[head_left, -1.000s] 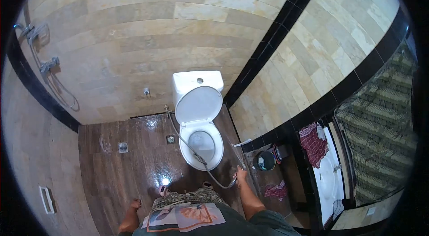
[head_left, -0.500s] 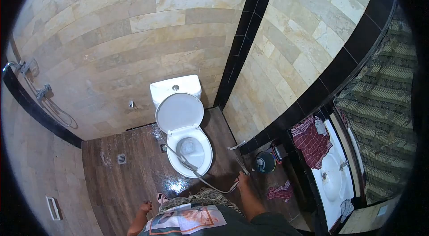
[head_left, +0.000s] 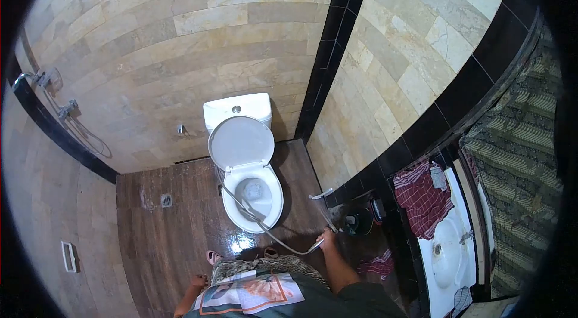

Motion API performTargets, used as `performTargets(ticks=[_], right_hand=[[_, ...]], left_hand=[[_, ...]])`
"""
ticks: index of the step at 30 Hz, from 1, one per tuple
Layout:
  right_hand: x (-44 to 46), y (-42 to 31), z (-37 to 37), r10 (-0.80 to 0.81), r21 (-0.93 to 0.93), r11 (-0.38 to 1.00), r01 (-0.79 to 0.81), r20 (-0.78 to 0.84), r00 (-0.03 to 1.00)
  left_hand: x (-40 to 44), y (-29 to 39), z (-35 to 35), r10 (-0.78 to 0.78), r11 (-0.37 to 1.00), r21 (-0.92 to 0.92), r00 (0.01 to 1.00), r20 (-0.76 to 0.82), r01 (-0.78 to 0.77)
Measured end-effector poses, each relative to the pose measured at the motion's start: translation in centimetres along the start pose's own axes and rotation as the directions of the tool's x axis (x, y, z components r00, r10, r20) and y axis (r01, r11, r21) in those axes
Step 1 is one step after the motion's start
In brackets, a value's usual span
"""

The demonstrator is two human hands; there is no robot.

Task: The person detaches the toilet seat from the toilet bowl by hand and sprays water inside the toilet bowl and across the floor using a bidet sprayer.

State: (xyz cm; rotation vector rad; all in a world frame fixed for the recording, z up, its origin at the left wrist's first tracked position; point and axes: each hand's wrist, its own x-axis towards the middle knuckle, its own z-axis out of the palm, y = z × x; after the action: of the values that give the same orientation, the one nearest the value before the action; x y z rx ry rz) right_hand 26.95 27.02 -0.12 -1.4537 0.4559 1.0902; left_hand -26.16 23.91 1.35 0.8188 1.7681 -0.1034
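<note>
My right hand (head_left: 327, 238) is closed around the end of a flexible bidet hose (head_left: 280, 242), to the right of the toilet. The hose loops from beside the toilet, across the front of the bowl, to my hand. A pale thin line runs from near my hand up toward a white bar-shaped thing (head_left: 321, 194) by the wall; I cannot tell what the line is. The white toilet (head_left: 276, 188) stands with its lid (head_left: 242, 142) and seat raised. My left hand (head_left: 199, 281) hangs low beside my body, fingers curled, with nothing visible in it.
A dark bucket (head_left: 360, 222) stands by the right wall, and a red checked cloth (head_left: 378, 264) lies on the floor. A white sink (head_left: 447, 258) with more cloth (head_left: 421, 200) is at right. The brown floor (head_left: 180, 246) is wet, with a drain (head_left: 166, 200) at left.
The view has shifted slightly. My right hand has moved a little upward with the hose still in it, and a second sandalled foot now shows below the toilet.
</note>
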Motion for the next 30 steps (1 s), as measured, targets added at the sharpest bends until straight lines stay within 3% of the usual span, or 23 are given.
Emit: performTargets(ticks=[8, 18, 20, 24, 25, 30], right_hand=[[0.0, 0.8, 0.0, 0.058, -0.072, 0.996, -0.059, -0.006, 0.998], [0.7, -0.4, 1.5, 0.049, -0.164, 0.986, -0.038, 0.064, 0.997], [1.0, -0.7, 2.0, 0.051, -0.208, 0.977, -0.039, 0.051, 0.997], [0.3, -1.4, 2.2, 0.001, -0.189, 0.982, 0.024, 0.127, 0.992], [0.4, -1.6, 2.6, 0.03, -0.208, 0.978, -0.017, 0.062, 0.998], [0.1, -2.0, 3.1, 0.024, -0.198, 0.98, -0.005, 0.091, 0.996]], left_hand=[[3.8, -3.2, -0.6, 0.064, 0.986, -0.157, 0.998, 0.02, -0.06], [0.8, -3.2, 1.3, 0.061, 0.97, -0.227, 0.988, -0.143, -0.093], [0.5, -3.4, 1.6, 0.051, 0.99, -0.128, 0.995, -0.089, -0.063], [-0.8, -4.0, 2.7, -0.006, 0.984, -0.18, 0.994, -0.111, -0.014], [-1.0, -4.2, 2.9, -0.002, 0.986, -0.169, 0.994, -0.111, -0.017], [1.0, -6.9, 4.0, 0.013, 0.971, -0.236, 0.992, -0.125, -0.043]])
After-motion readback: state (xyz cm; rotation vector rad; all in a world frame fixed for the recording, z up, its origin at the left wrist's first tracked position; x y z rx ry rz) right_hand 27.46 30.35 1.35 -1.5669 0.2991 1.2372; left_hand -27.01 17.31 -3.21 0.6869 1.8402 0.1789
